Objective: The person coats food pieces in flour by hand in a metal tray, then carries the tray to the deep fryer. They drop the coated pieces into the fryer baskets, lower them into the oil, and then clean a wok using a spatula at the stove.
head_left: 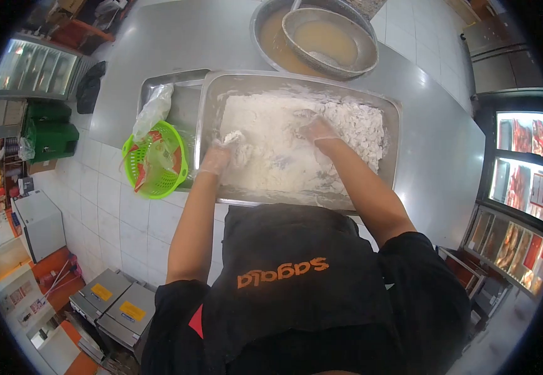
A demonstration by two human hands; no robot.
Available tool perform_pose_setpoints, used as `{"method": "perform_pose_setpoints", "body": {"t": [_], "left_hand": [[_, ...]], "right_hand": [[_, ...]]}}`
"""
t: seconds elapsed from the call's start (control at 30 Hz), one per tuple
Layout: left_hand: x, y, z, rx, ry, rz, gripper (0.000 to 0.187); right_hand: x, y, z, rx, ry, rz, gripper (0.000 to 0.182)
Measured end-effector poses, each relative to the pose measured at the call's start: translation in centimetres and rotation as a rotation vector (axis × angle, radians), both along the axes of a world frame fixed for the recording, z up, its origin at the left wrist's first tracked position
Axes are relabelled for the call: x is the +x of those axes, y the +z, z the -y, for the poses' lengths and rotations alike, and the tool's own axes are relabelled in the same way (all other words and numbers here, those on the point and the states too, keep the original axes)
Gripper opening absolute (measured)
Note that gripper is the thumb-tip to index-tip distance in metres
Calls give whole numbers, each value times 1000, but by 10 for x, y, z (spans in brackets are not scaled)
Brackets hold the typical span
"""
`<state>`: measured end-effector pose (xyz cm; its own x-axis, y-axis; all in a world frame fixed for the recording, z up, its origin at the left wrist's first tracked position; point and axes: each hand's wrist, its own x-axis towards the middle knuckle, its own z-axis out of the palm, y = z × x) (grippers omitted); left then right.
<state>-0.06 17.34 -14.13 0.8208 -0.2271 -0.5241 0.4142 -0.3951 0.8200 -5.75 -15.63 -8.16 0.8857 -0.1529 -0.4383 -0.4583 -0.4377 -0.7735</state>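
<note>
1. The left hand (pixel 217 156) and right hand (pixel 321 132) reach into flour (pixel 252 115) inside the deep tray (pixel 392 140), whose walls likely contain spills.
2. Whether either hand's fingers are wide, narrow or gripping cannot be told.
3. The sieve (pixel 328 69) rests in the basin (pixel 257 41), presumably for draining.

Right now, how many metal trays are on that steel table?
2 in view. The large tray, in front of the person, holds white powder. The smaller tray is at its left, partly hidden by a green basket. Others underneath could be hidden.
</note>
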Motion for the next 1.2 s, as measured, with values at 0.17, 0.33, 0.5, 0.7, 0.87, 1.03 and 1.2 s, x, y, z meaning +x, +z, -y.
{"method": "perform_pose_setpoints", "body": {"t": [0.17, 0.33, 0.5, 0.7, 0.87, 1.03, 1.2], "left_hand": [[1, 39, 13, -172, 77, -164, 27], [-5, 96, 32, -479, 274, -463, 30], [-7, 107, 33, -530, 320, -522, 29], [-5, 116, 41, -513, 378, -503, 36], [-3, 125, 43, -592, 364, -541, 39], [-5, 109, 37, -602, 382, -526, 39], [-4, 122, 43, -622, 439, -533, 37]], "right_hand": [[-13, -12, -14, -334, 301, 138, 28], [-20, -38, -40, -601, 506, 404, 21], [8, -15, -43, -596, 412, 387, 20], [28, -5, -46, -305, 434, 336, 23], [28, -28, -73, -620, 643, 329, 22], [15, 23, -104, -255, 572, 96, 20], [14, -34, -107, -332, 631, 487, 29]]}}
